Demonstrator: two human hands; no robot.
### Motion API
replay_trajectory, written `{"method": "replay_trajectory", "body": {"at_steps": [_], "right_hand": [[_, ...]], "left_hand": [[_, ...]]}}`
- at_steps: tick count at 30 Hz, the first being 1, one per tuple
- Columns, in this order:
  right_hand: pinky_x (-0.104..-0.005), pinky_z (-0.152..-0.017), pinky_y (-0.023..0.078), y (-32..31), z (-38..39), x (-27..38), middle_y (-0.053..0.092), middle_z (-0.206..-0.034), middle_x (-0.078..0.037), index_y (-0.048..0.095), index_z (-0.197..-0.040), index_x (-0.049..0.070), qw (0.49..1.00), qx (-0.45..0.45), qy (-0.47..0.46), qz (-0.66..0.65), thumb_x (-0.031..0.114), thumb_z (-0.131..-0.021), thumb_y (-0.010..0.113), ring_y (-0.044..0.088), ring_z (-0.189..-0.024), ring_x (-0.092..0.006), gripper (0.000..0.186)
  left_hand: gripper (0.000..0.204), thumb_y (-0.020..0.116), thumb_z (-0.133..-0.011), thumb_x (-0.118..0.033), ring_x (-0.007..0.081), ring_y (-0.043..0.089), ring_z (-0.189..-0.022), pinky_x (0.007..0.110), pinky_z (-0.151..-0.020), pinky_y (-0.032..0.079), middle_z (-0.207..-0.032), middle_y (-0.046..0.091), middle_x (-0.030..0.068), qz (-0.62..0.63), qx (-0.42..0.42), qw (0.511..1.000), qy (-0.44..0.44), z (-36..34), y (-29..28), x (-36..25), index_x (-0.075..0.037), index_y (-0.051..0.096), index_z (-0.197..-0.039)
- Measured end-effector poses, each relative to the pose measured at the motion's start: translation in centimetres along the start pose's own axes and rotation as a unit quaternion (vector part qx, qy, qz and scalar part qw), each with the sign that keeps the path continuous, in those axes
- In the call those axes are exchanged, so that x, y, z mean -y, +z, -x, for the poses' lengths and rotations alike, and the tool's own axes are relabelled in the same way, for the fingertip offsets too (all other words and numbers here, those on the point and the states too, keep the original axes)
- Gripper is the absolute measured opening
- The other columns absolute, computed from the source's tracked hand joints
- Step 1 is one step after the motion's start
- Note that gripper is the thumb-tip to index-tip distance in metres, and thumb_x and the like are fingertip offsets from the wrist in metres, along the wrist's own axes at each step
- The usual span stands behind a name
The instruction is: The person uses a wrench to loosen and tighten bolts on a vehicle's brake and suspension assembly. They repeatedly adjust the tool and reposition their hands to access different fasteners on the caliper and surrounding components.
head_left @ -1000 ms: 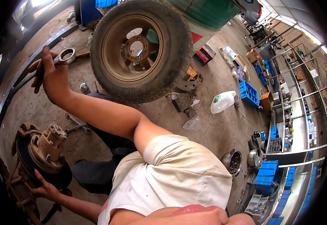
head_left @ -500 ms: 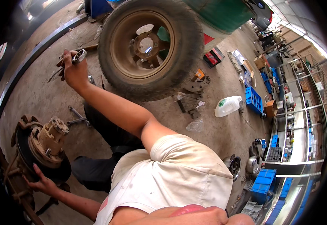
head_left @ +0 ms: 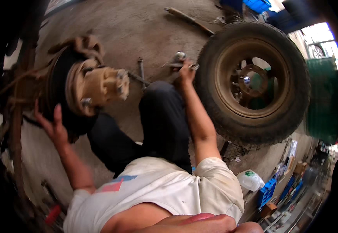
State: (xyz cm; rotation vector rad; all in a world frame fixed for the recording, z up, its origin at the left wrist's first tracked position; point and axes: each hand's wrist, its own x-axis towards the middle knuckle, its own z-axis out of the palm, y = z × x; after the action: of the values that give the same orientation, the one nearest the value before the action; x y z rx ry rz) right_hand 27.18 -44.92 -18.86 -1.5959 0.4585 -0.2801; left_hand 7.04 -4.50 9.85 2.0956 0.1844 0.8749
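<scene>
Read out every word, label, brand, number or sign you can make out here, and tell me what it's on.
No text can be read.
White plastic jug: green mark, too small and blurred to read.
Shirt: pink and blue print, no legible words.
Tyre sidewall: no lettering distinguishable.

Over there it's one head-worn camera, looking steeply down past a pale shirt close under the lens, then dark trousers, to the concrete floor. Its fisheye sweep (straight lines bowing, corners gone black) spans the brown hub at left and the wheel at right, both farther off, reaching toward the floor's right edge.
</scene>
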Motion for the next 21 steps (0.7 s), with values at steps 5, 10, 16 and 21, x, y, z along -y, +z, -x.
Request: {"method": "replay_trajectory", "body": {"at_steps": [5, 10, 16, 21], "right_hand": [[-0.0357, -0.054, 0.057, 4.9, 3.7, -3.2, 0.062, -0.098, -0.013, 0.055, -0.111, 0.004, 0.968, 0.070, 0.191, -0.144, 0.036, -0.100, 0.043, 0.065, -0.068, -0.0218, 0.036], [-0.0358, -0.065, 0.057, 8.8, 3.3, -12.4, 0.058, -0.103, -0.008, 0.049, -0.123, 0.003, 0.859, 0.035, 0.381, -0.340, 0.040, -0.092, 0.059, 0.062, -0.078, -0.0220, 0.049], [-0.0384, -0.053, 0.053, 5.4, 10.7, -9.7, 0.065, -0.079, -0.017, 0.061, -0.093, -0.006, 0.840, 0.263, 0.455, -0.134, 0.042, -0.093, 0.058, 0.065, -0.062, -0.0289, 0.048], [-0.0368, -0.053, 0.052, -3.7, 18.6, -1.5, 0.066, -0.077, -0.017, 0.064, -0.092, -0.005, 0.847, 0.209, 0.485, -0.056, 0.053, -0.094, 0.045, 0.066, -0.059, -0.0261, 0.061]], "left_hand": [[0.051, 0.055, -0.095, -0.022, 0.0287, 0.042, -0.125, 0.039, -0.102, 0.039, -0.139, 0.041, 0.0224, -0.156, -0.013, 0.988, -0.005, 1.5, -2.8, 2.9, 0.000, 0.040, -0.139], [0.049, 0.051, -0.097, -0.021, 0.0307, 0.043, -0.125, 0.041, -0.101, 0.039, -0.139, 0.038, 0.0226, -0.248, 0.060, 0.963, 0.088, -0.8, -3.3, 3.5, 0.004, 0.038, -0.138], [0.050, 0.047, -0.099, -0.020, 0.0288, 0.043, -0.125, 0.039, -0.099, 0.043, -0.142, 0.033, 0.0212, -0.284, 0.112, 0.951, 0.046, -0.5, -4.5, 5.1, 0.004, 0.030, -0.140], [0.049, 0.054, -0.096, -0.017, 0.0284, 0.045, -0.121, 0.039, -0.098, 0.043, -0.135, 0.038, 0.0241, -0.148, 0.091, 0.982, 0.075, -0.3, -2.5, 4.5, 0.007, 0.034, -0.135]]}}
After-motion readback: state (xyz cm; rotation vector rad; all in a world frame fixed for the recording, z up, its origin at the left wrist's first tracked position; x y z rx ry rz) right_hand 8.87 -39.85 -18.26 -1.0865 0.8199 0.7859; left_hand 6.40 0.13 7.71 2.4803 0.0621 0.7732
